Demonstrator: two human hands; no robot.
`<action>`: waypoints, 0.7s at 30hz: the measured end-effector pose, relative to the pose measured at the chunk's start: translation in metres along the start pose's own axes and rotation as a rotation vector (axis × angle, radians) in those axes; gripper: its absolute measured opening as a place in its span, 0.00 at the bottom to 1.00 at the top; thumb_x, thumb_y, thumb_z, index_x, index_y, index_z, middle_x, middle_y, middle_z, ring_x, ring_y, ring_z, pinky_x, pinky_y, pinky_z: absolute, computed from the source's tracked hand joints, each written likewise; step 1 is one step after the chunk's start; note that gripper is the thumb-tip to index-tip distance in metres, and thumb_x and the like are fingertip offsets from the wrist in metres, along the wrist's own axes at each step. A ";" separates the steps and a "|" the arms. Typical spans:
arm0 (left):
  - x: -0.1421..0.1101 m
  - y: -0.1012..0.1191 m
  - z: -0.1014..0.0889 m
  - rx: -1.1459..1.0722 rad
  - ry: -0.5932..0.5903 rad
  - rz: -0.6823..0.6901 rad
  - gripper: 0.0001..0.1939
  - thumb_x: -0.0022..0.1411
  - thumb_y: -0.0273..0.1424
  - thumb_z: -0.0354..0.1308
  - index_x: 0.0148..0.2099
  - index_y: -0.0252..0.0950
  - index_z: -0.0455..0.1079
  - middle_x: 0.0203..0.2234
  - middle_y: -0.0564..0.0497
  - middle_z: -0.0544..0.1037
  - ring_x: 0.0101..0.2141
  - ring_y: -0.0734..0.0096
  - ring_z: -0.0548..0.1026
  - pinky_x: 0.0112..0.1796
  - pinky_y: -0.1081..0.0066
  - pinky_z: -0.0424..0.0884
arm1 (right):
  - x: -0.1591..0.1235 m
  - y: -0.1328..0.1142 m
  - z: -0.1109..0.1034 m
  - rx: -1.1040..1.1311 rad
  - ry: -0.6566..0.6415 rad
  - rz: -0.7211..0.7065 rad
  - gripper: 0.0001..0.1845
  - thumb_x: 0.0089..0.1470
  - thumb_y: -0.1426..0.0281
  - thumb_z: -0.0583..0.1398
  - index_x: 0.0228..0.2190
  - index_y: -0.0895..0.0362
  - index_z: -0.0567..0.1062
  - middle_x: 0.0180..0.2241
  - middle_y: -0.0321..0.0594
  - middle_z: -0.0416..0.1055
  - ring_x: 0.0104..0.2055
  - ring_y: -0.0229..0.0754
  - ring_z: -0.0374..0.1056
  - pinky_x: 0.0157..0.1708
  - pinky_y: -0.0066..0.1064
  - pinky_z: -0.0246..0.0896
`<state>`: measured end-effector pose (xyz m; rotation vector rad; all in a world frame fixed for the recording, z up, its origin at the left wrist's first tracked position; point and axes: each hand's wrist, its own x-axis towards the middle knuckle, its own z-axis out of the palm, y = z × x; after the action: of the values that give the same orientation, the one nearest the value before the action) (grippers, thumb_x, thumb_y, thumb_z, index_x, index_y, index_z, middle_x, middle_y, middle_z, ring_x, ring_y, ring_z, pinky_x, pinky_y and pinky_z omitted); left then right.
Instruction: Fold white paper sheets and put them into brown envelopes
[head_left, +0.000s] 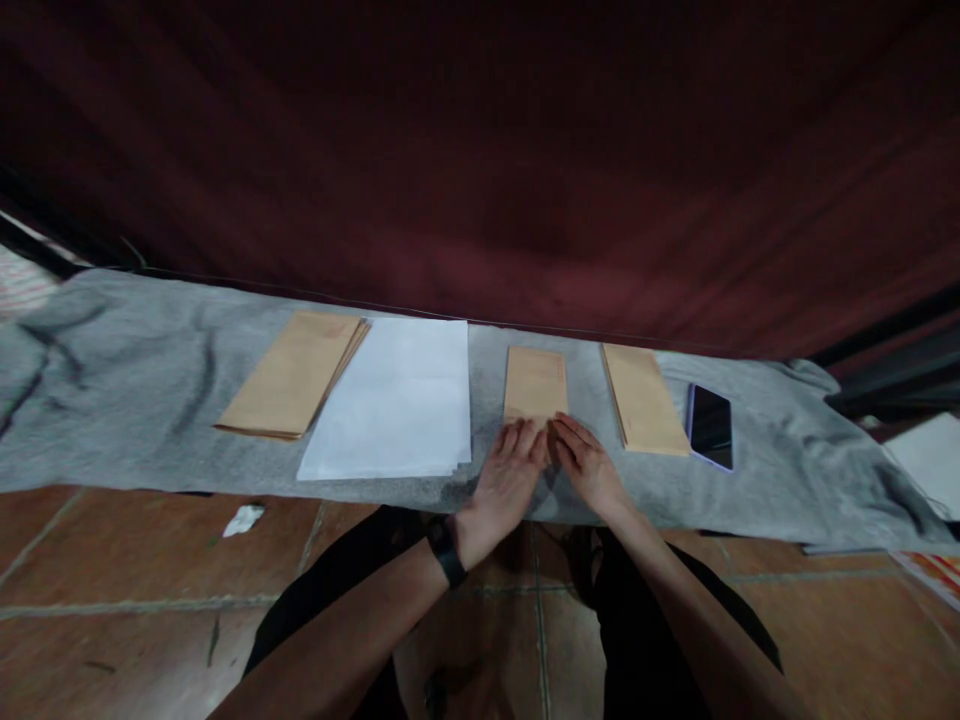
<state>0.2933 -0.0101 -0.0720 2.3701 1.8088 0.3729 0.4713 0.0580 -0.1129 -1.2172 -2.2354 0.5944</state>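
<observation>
A brown paper envelope (535,378) lies on the grey cloth in front of me, with small red print near its upper right. Flat across its near end rests my left hand (511,466), fingers stretched out and a dark band around the wrist. At the near right edge of the same envelope is my right hand (586,462), its fingers bent and pressed together on the paper. Both hands cover the envelope's near end, so that part is hidden. Just left of my hands is a stack of white paper (397,400).
A stack of brown envelopes (289,375) overlaps the paper's left side. More brown envelopes (646,400) and a dark-screened phone (711,427) lie to the right. The grey cloth (135,400) ends at a dark red curtain (480,200). A white scrap (244,519) is on the tiled floor.
</observation>
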 end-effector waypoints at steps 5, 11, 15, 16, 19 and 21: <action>-0.023 0.019 0.024 -0.030 0.020 0.173 0.37 0.70 0.48 0.50 0.70 0.27 0.55 0.69 0.33 0.56 0.69 0.46 0.52 0.66 0.43 0.46 | 0.008 0.006 -0.003 -0.027 -0.081 -0.005 0.29 0.70 0.55 0.44 0.64 0.53 0.66 0.67 0.45 0.60 0.69 0.49 0.55 0.68 0.54 0.50; -0.029 0.015 0.019 -0.013 0.000 0.223 0.41 0.68 0.50 0.51 0.72 0.29 0.50 0.71 0.35 0.52 0.70 0.45 0.49 0.66 0.41 0.43 | 0.047 0.023 -0.001 -0.230 -0.167 -0.091 0.32 0.70 0.55 0.42 0.68 0.53 0.57 0.71 0.45 0.51 0.72 0.49 0.46 0.70 0.53 0.42; -0.027 0.014 0.018 0.001 -0.033 0.237 0.40 0.69 0.49 0.52 0.73 0.30 0.49 0.71 0.36 0.52 0.70 0.45 0.48 0.66 0.40 0.42 | 0.094 0.032 0.008 -0.327 -0.150 -0.131 0.34 0.70 0.56 0.40 0.69 0.61 0.55 0.71 0.50 0.49 0.73 0.50 0.44 0.70 0.52 0.39; -0.026 0.014 0.019 0.004 -0.042 0.243 0.40 0.69 0.49 0.52 0.72 0.29 0.49 0.71 0.36 0.52 0.70 0.45 0.49 0.66 0.40 0.42 | 0.105 0.034 0.010 -0.336 -0.150 -0.138 0.34 0.70 0.56 0.40 0.69 0.61 0.55 0.70 0.51 0.50 0.73 0.50 0.44 0.70 0.52 0.39; -0.024 0.014 0.020 0.014 -0.053 0.261 0.41 0.68 0.49 0.54 0.72 0.28 0.50 0.71 0.33 0.52 0.69 0.42 0.50 0.65 0.38 0.43 | 0.133 0.038 0.016 -0.343 -0.154 -0.144 0.36 0.70 0.55 0.38 0.68 0.63 0.56 0.70 0.53 0.51 0.73 0.50 0.45 0.70 0.51 0.37; -0.024 0.014 0.021 0.025 -0.047 0.268 0.43 0.66 0.50 0.55 0.71 0.27 0.50 0.70 0.32 0.52 0.69 0.40 0.49 0.65 0.37 0.44 | 0.145 0.040 0.018 -0.359 -0.164 -0.147 0.37 0.70 0.54 0.36 0.68 0.64 0.56 0.70 0.53 0.50 0.73 0.50 0.45 0.70 0.51 0.36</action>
<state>0.3066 -0.0361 -0.0913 2.6214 1.4862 0.3219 0.4187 0.2002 -0.1168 -1.1889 -2.6254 0.2482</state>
